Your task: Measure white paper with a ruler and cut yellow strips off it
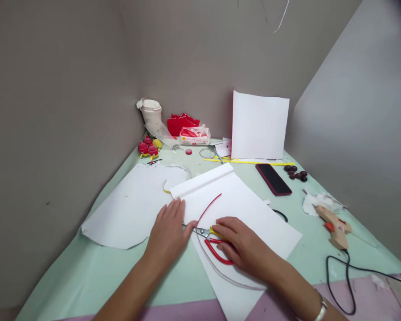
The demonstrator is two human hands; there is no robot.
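A sheet of white paper with a folded band along its far edge lies slantwise before me. My left hand rests flat by its left edge, fingers stretched out, with the thumb beside the scissor blades. Scissors with yellow and red handles lie low over the sheet, blades pointing left. My right hand has its fingers curled on their handles. A thin curved strip, red at its far end and pale nearer me, crosses at the blades; whether it is between them I cannot tell.
Left lies a large white paper cutout. Rightward are a phone, dark round beads and a glue gun with a looping cord. Behind stand a white cup, a tissue pack and an upright white board.
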